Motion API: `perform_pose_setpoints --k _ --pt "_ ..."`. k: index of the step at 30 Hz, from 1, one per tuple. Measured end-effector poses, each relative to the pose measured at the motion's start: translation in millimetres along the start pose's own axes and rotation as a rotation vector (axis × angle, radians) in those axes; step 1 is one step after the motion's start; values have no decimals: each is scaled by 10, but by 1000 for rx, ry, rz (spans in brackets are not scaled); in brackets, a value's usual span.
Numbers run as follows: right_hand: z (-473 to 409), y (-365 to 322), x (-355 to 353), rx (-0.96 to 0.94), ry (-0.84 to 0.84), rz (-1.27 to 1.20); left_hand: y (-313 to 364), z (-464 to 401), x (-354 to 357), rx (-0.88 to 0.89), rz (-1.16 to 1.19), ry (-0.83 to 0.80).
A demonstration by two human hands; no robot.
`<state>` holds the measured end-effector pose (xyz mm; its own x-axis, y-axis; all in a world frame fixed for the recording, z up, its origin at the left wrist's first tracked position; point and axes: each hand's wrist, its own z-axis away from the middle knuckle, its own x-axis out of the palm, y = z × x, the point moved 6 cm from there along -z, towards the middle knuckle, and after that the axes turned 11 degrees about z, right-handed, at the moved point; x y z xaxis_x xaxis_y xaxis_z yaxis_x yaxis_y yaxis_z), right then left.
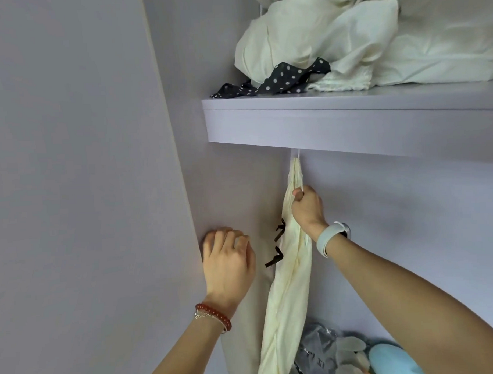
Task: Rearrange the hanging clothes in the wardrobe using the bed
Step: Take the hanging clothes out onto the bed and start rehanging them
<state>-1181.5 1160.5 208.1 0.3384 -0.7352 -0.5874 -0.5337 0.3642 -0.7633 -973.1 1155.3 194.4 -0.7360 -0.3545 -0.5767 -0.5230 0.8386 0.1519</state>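
Note:
A pale cream garment [285, 291] with small dark bows hangs from a white hanger hook just under the wardrobe shelf [349, 121]. My right hand [307, 210], with a white watch on its wrist, grips the garment's top at the hanger, fingers curled round it. My left hand [227, 260], wearing a red bead bracelet, curls its fingers over the front edge of the wardrobe's side panel [190, 216], to the left of the garment. The rail is hidden behind the shelf front.
Piled on the shelf are crumpled cream fabrics [360, 37] and a dark polka-dot cloth [278, 79]. At the wardrobe's bottom right lie grey items [329, 354] and a light blue thing [394, 360]. A lilac door or wall [72, 193] fills the left.

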Motion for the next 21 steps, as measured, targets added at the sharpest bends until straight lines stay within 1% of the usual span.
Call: perform_pose_setpoints --k 3,6,8,10,12,13,15,16,18,21 --pt "38 62 -221 -99 98 20 38 -2 14 -9 74 -12" --pt "258 166 -406 -202 156 -62 65 22 88 -49 152 -74" --pt "434 338 -471 -245 131 -44 88 53 186 -78 219 -119" --pt "559 605 -478 -251 7 115 120 72 327 -129 307 -189" --pt "686 975 -516 -167 -106 298 176 123 499 -179 386 -282" --pt "784 1173 -576 -99 -118 358 222 177 591 -195 420 -335" --pt "1035 1482 -719 -7 -86 462 328 304 757 -203 471 -420" --pt "1166 1585 -798 9 -62 498 375 366 828 -206 478 -450" --pt "1380 1743 -1010 52 -16 512 487 471 979 -197 455 -515" --pt "1669 1946 -1414 138 27 407 751 573 1143 -96 405 -578"
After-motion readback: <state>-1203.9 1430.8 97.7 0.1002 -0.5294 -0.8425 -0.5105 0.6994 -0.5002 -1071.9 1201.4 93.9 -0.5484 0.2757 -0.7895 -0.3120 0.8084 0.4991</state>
